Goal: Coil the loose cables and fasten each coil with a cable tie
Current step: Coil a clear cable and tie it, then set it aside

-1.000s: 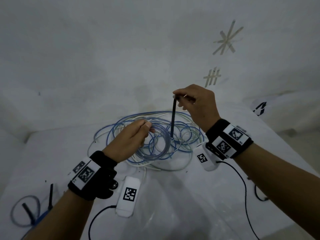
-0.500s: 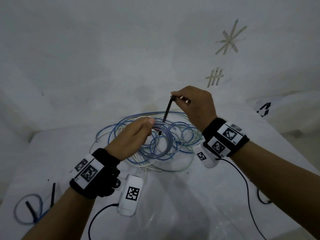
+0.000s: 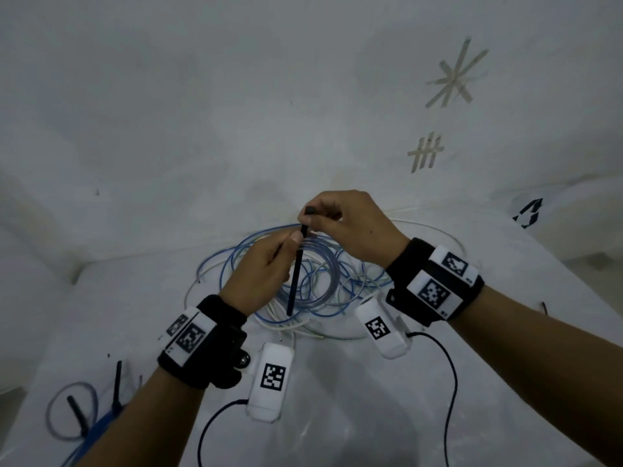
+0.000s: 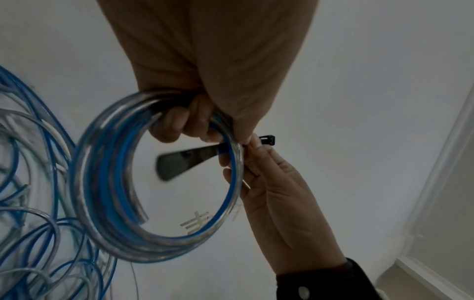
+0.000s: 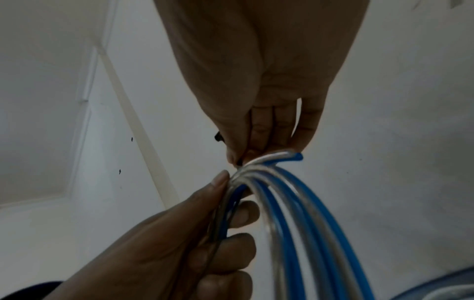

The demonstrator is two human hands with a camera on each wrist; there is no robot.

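Observation:
My left hand [image 3: 289, 242] grips a small coil of clear and blue cable [image 4: 102, 182] at its top, fingers [image 4: 184, 121] curled round the strands. My right hand [image 3: 312, 220] pinches a black cable tie [image 3: 296, 274] just below its head [image 3: 308, 210]. The two hands meet at the top of the coil. The tie's strap [image 4: 189, 158] passes across the coil's opening, with its head [image 4: 266, 140] outside the ring. In the right wrist view the strands [image 5: 295, 203] bend between both thumbs. The strap's tail hangs loose.
A loose tangle of blue and white cables [image 3: 357, 288] lies on the white table [image 3: 337, 416] under my hands. At the near left are a small tied coil [image 3: 70, 416] and a spare black tie [image 3: 117, 382]. The wall stands close behind; the table's edge runs on the right.
My left hand has risen with the coil toward my right hand. The tie has moved left from beside the coil to lie against it, and the hands now touch.

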